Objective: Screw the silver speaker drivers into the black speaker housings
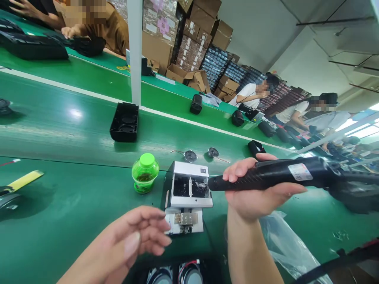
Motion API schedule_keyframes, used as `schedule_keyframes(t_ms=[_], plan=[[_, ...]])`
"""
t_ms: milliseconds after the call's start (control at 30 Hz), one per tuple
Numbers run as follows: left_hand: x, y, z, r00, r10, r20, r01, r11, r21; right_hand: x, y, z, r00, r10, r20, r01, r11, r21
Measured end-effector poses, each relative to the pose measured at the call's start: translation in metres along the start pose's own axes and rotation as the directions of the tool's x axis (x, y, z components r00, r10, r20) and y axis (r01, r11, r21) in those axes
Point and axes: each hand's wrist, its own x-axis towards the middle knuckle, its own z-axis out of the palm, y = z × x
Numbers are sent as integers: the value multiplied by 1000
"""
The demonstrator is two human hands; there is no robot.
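Above the green assembly-line belt (pixel 59 240), the right hand (pixel 251 189) wraps round a black electric screwdriver (pixel 281 171), its stiff, light-looking barrel the obvious grip, tip just over a white metal jig (pixel 189 203). The left hand (pixel 118 240) hangs open, fingers loosely spread, just beside the jig.

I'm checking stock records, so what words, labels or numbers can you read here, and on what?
None can be read: the white label on the black electric screwdriver, the labels on the cardboard cartons and the small dark tag on the white metal fixture are too small or blurred.
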Motion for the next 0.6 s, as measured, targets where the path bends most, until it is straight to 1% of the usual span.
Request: schedule_keyframes(t_ms=[133,233,300,333,367,433,500,533,600], plan=[[19,18,52,991,20,-132,-45,982,-186,7,-10,3,997,-41,-68,44,998,44],[35,27,88,973,15,-230,-73,967,-242,13,-24,4,991,-92,-99,103,989,105],[49,32,105,958,9,-285,-91,958,-273,17,-36,4,986,-134,-101,148,978,146],[57,33,112,960,-1,-280,-87,950,-300,17,-42,4,985,-145,-92,159,973,166],[64,34,118,970,-13,-242,-69,942,-327,17,-48,4,986,-146,-78,158,970,185],[79,35,127,994,-43,-98,6,936,-353,13,-57,3,988,-142,-55,151,964,217],[90,32,133,998,-63,31,70,946,-317,8,-63,0,990,-136,-44,142,964,227],[93,29,135,996,-71,62,86,954,-287,6,-65,-3,990,-132,-43,138,964,225],[96,23,139,992,-89,86,106,968,-228,3,-68,-11,993,-109,-41,115,969,221]])
